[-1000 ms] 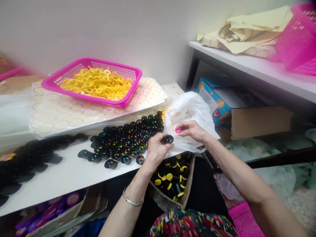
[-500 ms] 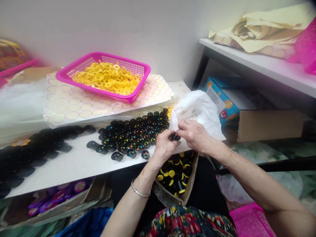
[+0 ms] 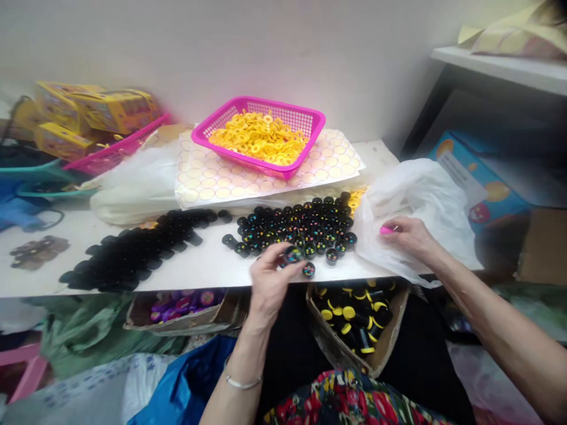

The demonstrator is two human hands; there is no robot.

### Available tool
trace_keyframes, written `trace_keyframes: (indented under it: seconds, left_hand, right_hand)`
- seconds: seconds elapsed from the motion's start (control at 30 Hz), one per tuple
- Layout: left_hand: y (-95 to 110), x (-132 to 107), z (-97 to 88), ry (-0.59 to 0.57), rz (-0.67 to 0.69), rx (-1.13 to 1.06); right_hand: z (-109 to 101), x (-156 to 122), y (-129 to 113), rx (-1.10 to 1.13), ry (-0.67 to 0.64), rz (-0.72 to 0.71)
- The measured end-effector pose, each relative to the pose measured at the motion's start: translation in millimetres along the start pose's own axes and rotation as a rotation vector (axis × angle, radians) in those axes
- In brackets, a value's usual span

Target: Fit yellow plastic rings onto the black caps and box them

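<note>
Between its thumb and fingers, my left hand (image 3: 271,280) grips a small round black cup (image 3: 293,255) with coloured bits showing in its top. Just below and right of it, another such cup (image 3: 309,270) stands near the table's front edge. Behind spreads a dense group of similar black cups (image 3: 287,227) with coloured bits inside. My right hand (image 3: 411,237) pinches a small bright pink piece (image 3: 387,230) over a white plastic bag (image 3: 425,189). The pink piece's exact kind is unclear.
A pink basket (image 3: 310,139) of yellow rings (image 3: 261,139) rests on printed sheets (image 3: 212,177). Plain black cylinders (image 3: 133,248) lie on the left. Below the table edge, a cardboard box (image 3: 385,354) holds black pieces with yellow caps. A blue box (image 3: 487,183) stands right.
My hands have separated: the left has come away with the black cup, the right has gone to the white bag and now shows a pink piece. The view has swung left.
</note>
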State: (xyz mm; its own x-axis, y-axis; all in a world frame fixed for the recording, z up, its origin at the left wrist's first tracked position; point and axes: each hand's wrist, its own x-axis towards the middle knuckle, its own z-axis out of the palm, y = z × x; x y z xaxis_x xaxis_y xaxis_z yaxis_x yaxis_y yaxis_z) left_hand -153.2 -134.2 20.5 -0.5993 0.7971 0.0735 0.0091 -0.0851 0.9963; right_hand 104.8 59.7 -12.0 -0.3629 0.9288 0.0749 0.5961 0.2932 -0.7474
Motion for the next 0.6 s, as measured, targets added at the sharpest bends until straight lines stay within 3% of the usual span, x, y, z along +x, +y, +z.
trace_keyframes:
  seconds: [0.17, 0.27, 0.4, 0.6]
  left_hand:
    - [-24.0, 25.8, -90.6, 0.555, 0.078, 0.13]
    - [-41.0, 53.3, -129.8, 0.675, 0.033, 0.184]
    - [-53.0, 91.3, -155.5, 0.612, -0.027, 0.197]
    - [-51.4, 135.3, -160.1, 0.319, -0.108, 0.212]
  right_hand:
    - [6.2, 6.2, 13.7, -0.203, -0.061, -0.048]
    - [9.6, 8.8, 17.7, -0.251, -0.081, -0.063]
    - [12.8, 9.6, 16.4, -0.273, -0.091, -0.066]
    - [15.1, 10.2, 16.6, -0.248, -0.118, -0.019]
